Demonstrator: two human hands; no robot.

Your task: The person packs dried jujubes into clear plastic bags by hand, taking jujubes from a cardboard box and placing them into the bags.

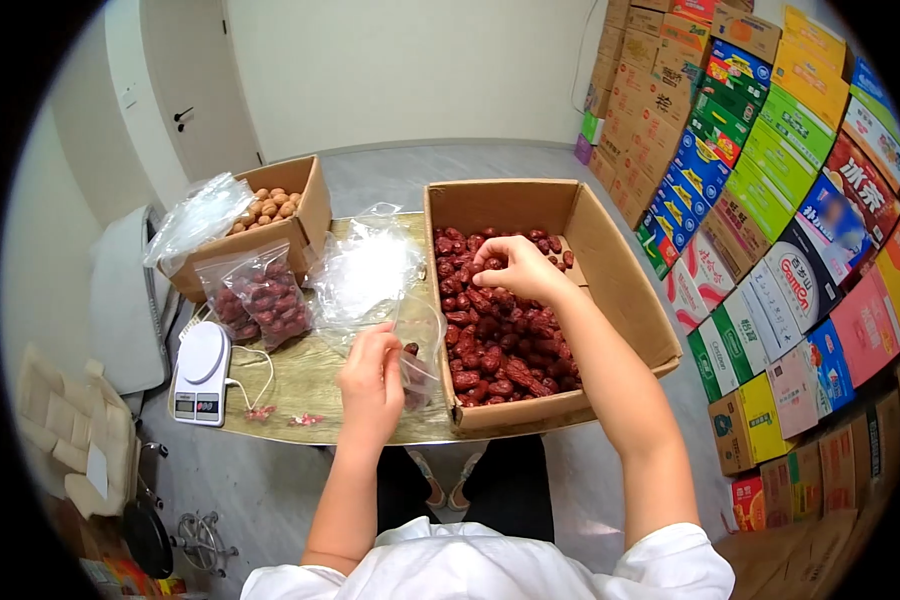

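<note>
My left hand (373,375) pinches the edge of a clear plastic bag (420,330) with a few red dates low inside it, just left of the large cardboard box. Over that box (620,290), filled with wrinkled red dates (500,350), my right hand (515,268) has its thumb and fingers together around a date at the top of the pile. Two filled bags of dates (270,300) stand upright on the table to the left. Flat empty clear bags (370,262) lie spread between them and the box.
A white kitchen scale (202,372) with a cable sits at the table's left edge. Behind it, a smaller box (315,205) holds walnuts (270,207) and plastic bags (205,215). Small red packets (305,420) lie near the front edge. Stacked cartons (760,250) line the right; a chair (85,430) stands left.
</note>
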